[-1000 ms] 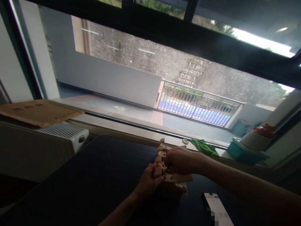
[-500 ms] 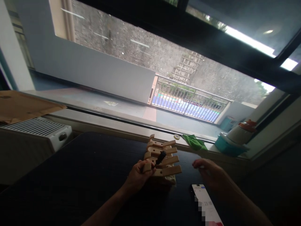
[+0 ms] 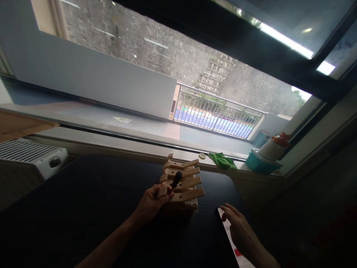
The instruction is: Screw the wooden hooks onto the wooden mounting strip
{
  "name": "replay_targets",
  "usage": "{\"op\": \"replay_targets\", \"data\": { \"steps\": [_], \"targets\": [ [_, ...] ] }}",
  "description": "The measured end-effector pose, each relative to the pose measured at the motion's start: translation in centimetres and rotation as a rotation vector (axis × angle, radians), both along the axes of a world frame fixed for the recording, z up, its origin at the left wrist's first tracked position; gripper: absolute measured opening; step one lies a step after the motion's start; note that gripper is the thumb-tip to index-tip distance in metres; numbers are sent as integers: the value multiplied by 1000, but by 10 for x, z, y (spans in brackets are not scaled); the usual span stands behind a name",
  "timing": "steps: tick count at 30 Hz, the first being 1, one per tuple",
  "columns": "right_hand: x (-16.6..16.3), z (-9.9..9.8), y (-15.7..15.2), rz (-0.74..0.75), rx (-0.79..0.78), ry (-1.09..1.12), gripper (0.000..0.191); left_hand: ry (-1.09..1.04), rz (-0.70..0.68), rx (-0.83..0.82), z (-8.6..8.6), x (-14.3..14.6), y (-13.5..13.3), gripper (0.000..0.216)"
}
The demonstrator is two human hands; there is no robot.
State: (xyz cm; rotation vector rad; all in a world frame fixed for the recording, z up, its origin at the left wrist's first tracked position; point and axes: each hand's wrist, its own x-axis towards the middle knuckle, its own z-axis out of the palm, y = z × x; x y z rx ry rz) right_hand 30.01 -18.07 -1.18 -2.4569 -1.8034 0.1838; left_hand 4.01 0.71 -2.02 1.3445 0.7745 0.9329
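A stack of several light wooden hook-shaped pieces (image 3: 182, 182) sits on the dark table (image 3: 83, 208) near the window sill. A screwdriver with a black handle (image 3: 176, 179) stands among them. My left hand (image 3: 152, 203) is closed around the left end of the nearest wooden piece. My right hand (image 3: 241, 230) lies flat with fingers stretched out on a phone (image 3: 226, 227) to the right of the stack.
On the window sill lie a green cloth (image 3: 222, 160), a small tape roll (image 3: 202, 156), and a teal box with a white-and-orange container (image 3: 266, 156). A white radiator (image 3: 33, 158) stands at the left under a cardboard sheet (image 3: 16, 124).
My right hand let go of the screwdriver at the wooden stack and moved right and down onto the phone. The view shifted to the right.
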Motion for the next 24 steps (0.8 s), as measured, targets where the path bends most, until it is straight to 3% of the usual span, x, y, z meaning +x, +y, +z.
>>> {"op": "replay_targets", "data": {
  "steps": [8, 15, 18, 24],
  "targets": [
    [15, -6, -48, -33, 106, -49, 47, 32, -34, -2, 1, 0, -1, 34],
    [5, 0, -58, -50, 122, -44, 44, 35, -52, 37, -4, -1, 2, 32],
    [-1, 25, -42, 3, 180, -30, 41, 43, -55, 28, -2, -1, 1, 32],
    [-32, 122, 31, 287, 497, 31, 29, 54, -40, 47, -3, -1, 2, 31]
  ]
}}
